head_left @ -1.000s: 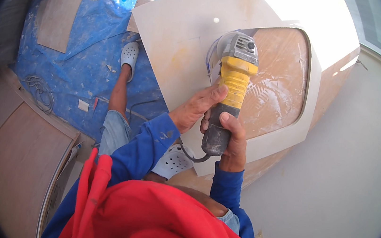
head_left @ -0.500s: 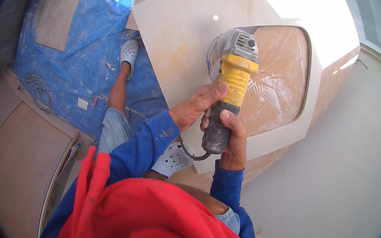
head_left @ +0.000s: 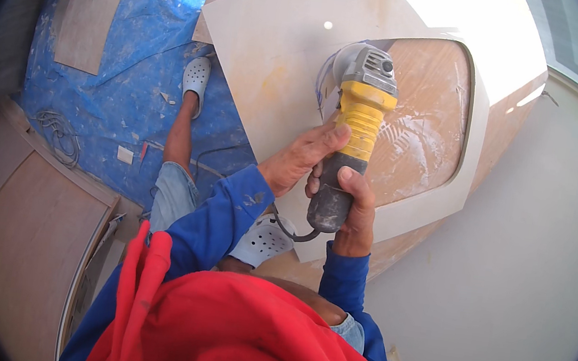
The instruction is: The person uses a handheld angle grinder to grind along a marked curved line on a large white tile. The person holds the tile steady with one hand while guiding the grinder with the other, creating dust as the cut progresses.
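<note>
Both hands hold a yellow and black angle grinder (head_left: 362, 121) with a grey metal head, its cord leaving the rear end. My left hand (head_left: 306, 155) grips it where the yellow body meets the black handle. Around the black rear handle my right hand (head_left: 358, 207) is closed. The grinder's head sits at the left edge of a large rounded cutout in a pale panel (head_left: 265, 84); its disc is mostly hidden by the head. Through the cutout shows a brown wooden board (head_left: 419, 117) streaked with white dust.
A dusty blue tarp (head_left: 126, 95) covers the floor at left, with a wooden strip (head_left: 91, 19) and a coiled cable (head_left: 60, 138) on it. A curved wooden panel (head_left: 30, 228) stands at lower left. A pale wall (head_left: 509, 265) bounds the right side.
The grinder's head has shifted slightly to the right along the cutout's edge. Both hands keep their grip.
</note>
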A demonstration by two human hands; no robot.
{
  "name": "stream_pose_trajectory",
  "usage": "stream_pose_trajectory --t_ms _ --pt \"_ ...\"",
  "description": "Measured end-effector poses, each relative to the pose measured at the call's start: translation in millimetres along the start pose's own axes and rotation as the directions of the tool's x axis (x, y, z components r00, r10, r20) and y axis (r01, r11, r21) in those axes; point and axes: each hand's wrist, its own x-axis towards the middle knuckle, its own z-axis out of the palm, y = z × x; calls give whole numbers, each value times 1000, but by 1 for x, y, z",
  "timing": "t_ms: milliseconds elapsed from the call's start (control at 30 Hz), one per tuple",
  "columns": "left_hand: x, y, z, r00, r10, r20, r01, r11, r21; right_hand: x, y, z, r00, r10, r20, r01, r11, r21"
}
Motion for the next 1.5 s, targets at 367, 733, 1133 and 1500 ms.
stream_pose_trajectory --t_ms 367,733,1133,1500 --pt "3 -1 4 998 -25 -50 27 999 25 -1 6 -13 999 -2 44 -2 995 101" --pt "4 0 4 999 -27 -41 28 999 24 0 8 -16 998 -9 57 1 992 123" --pt "3 -1 -2 1000 -13 22 13 999 32 1 5 -9 1000 -2 21 0 996 86" --pt "2 -4 -5 999 -24 26 23 999 22 0 5 -14 997 3 73 -9 997 74"
